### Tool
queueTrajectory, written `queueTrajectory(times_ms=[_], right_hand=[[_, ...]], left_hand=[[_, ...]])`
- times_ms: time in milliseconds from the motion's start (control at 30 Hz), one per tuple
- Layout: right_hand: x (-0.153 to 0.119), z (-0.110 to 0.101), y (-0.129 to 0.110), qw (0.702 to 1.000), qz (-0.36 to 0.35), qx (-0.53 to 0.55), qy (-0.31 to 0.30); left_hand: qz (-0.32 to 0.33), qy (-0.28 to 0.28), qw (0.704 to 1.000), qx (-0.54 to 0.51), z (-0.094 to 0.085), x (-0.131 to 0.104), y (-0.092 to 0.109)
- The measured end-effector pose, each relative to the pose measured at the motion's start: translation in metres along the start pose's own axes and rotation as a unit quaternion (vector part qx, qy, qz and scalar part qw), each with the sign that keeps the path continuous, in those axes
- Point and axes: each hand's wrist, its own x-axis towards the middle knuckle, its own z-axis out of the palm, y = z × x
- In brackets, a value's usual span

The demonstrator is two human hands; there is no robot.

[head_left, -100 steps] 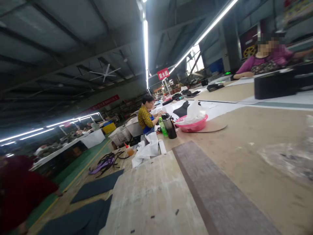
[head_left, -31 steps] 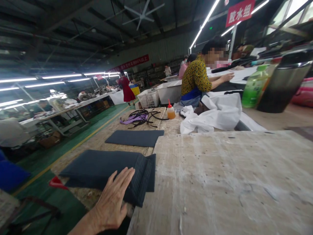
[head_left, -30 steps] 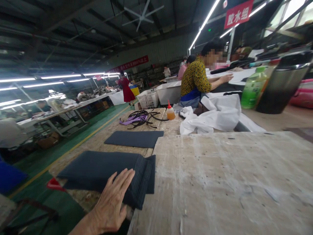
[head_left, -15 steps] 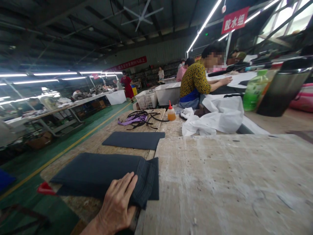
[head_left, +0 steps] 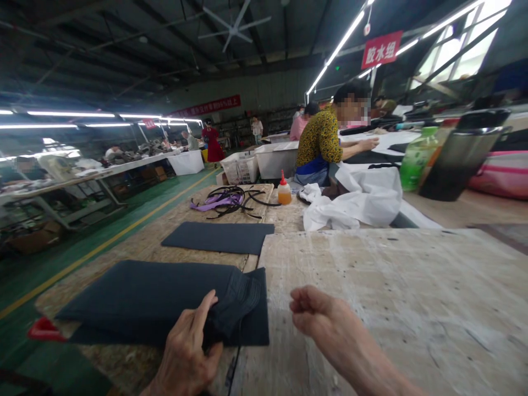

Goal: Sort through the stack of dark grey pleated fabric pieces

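Here the left hand [head_left: 187, 352] grasps the near right corner of the stack of dark fabric sheets [head_left: 160, 300], thumb on top, fingers curled under the edge. The stack lies near left on the workbench [head_left: 391, 297]. The right hand [head_left: 319, 319] hovers just right of the stack, fingers loosely curled, holding nothing.

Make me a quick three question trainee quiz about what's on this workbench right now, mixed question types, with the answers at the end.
1. True or false: the left hand grips the stack of dark fabric pieces.
2. The right hand is: A) holding scissors, B) over the bare worktable, C) on the glue bottle.
3. What colour is the liquid in the squeeze bottle with the red tip?

Key: 1 true. 2 B. 3 orange.
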Motion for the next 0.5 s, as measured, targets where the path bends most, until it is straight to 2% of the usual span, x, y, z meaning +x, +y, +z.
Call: queueTrajectory(times_ms=[133,200,300,367,500], right_hand=[[0.041,0.018,-0.003,0.998,0.014,-0.058,0.032],[0.050,0.027,-0.005,0.994,0.025,-0.095,0.043],[0.055,0.041,-0.013,0.987,0.041,-0.148,0.051],[0.058,0.049,-0.020,0.982,0.057,-0.173,0.057],[0.065,0.057,-0.028,0.975,0.102,-0.192,0.048]], left_hand=[[-0.048,0.011,0.998,-0.025,0.002,-0.001,-0.006],[-0.087,0.015,0.995,-0.045,0.003,0.000,-0.009],[-0.185,0.022,0.977,-0.102,0.002,0.004,-0.015],[-0.271,0.034,0.950,-0.152,0.000,0.010,-0.019],[-0.414,0.065,0.871,-0.257,-0.003,0.019,-0.025]])
